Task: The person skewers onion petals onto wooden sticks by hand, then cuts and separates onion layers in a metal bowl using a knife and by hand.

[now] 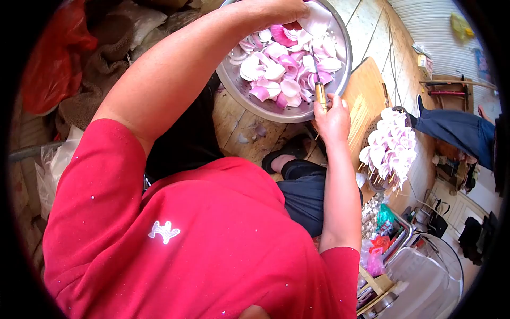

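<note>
My left hand (292, 11) reaches over the far rim of a metal colander (279, 112) and grips a large pale onion piece (317, 20). Its fingertips are partly hidden. Many loose pink and white onion pieces (289, 68) fill the colander. My right hand (333, 118) is closed round the wooden handle of a slim knife (320, 97) at the near right rim. The thin blade points up over the onion pieces, toward my left hand.
Thin wooden skewers (361, 114) lie on a wooden board (370, 80) to the right. Beside it, a dark basket holds skewered onion pieces (392, 146). Another person's leg (459, 130) shows at far right. A red plastic bag (56, 58) lies at left; onion scraps (259, 131) litter the floor.
</note>
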Motion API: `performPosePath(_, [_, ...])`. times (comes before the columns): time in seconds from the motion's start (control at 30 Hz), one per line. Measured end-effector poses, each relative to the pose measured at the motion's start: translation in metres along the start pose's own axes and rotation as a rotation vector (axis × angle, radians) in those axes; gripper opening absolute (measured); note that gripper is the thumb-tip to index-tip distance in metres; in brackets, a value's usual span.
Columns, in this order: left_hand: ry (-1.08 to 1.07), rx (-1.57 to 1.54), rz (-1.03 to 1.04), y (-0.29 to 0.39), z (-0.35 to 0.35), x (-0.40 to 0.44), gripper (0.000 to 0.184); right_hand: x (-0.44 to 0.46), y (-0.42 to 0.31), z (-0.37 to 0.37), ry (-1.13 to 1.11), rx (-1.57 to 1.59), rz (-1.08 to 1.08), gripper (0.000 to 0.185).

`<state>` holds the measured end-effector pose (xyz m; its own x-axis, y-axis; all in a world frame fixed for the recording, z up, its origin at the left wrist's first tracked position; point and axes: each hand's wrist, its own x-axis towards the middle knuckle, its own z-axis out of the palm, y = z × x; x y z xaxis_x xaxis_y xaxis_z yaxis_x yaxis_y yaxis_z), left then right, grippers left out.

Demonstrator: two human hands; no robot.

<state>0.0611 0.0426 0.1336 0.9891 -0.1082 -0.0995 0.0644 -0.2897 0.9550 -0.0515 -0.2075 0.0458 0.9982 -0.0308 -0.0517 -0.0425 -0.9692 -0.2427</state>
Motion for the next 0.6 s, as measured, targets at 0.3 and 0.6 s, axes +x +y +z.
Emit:
performPosePath(0.3, [-0.079, -0.084, -0.078, 0.001, 0.011, 0.004, 0.011, 0.009, 0.011, -0.038, -0.381, 0.908, 0.533, 0.029])
performPosePath(0.6, [-0.183, -0.413, -0.222, -0.020, 0.045, 0.005, 0.026, -0.036, -0.015, -0.050, -0.186, 1.547, 0.160, 0.027])
